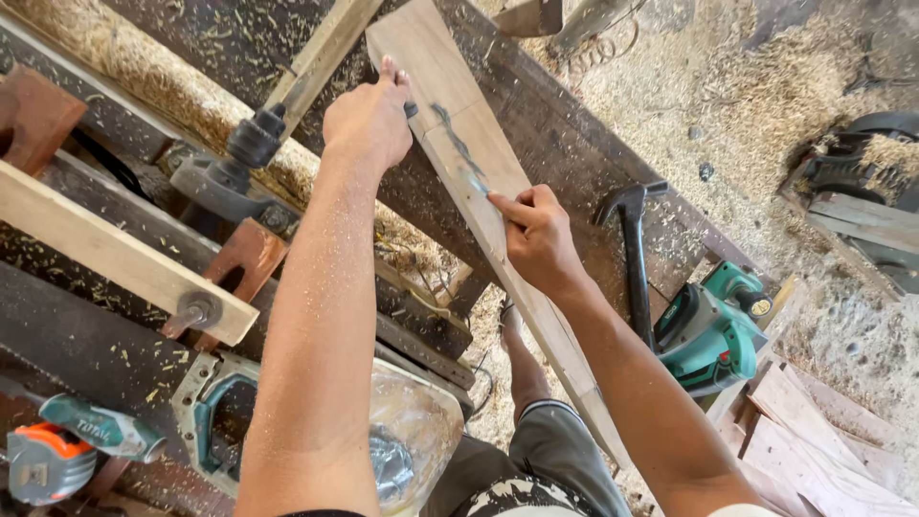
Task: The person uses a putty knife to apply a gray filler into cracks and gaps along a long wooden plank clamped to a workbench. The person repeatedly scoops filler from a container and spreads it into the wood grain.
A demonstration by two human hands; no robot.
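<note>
A long pale wooden plank (436, 67) lies slanted across a dark workbench (565, 144), with a dark scribbled line along its middle. My left hand (369, 120) presses on the plank's left edge, fingers pointing away, a small dark object by the fingertips. My right hand (538, 235) pinches a small marking tool (479, 187), likely a pencil, its tip touching the plank at the lower end of the dark line.
A black claw hammer (634, 254) lies on the bench right of my right hand. A green electric planer (710, 330) sits beyond it. Clamps and beams (115, 254) stand at left. A tape measure (48, 464) lies bottom left. Sawdust covers the floor (756, 96).
</note>
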